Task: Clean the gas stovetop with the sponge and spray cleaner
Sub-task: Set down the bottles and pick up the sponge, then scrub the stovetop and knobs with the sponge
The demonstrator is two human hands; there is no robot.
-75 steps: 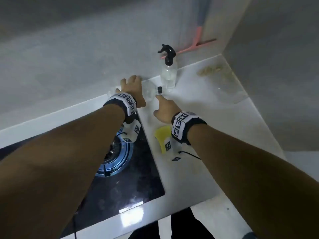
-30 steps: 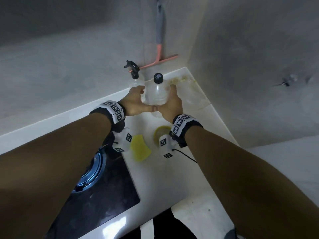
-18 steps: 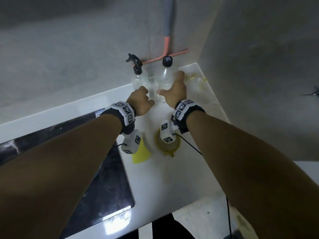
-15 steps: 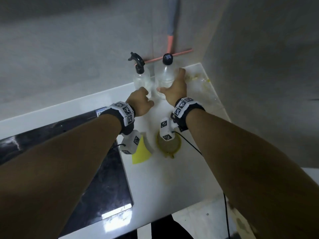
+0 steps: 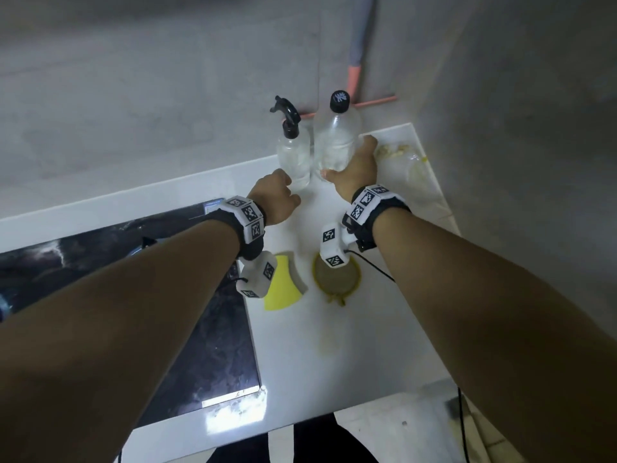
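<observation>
A clear spray bottle (image 5: pixel 294 158) with a black trigger head stands at the back of the white counter (image 5: pixel 334 355). Right beside it stands a clear bottle with a black cap (image 5: pixel 336 135). My right hand (image 5: pixel 355 170) cups this capped bottle low on its right side, thumb in front. My left hand (image 5: pixel 275 198) is curled shut and holds nothing, its knuckles just short of the spray bottle's base. A yellow sponge (image 5: pixel 283 290) lies near the stovetop's right edge, partly under my left wrist. The black glass stovetop (image 5: pixel 213 332) fills the left; my left arm hides its burner.
A round yellow-rimmed scrubber (image 5: pixel 337 279) lies right of the sponge. A pink squeegee (image 5: pixel 354 78) leans on the back wall behind the bottles. Yellowish scraps (image 5: pixel 394 150) lie in the counter's back right corner, where a grey side wall closes in.
The capped bottle, lifted in both hands a second ago, now stands upright beside the spray bottle at the wall. My left hand has come off it and curled shut.
</observation>
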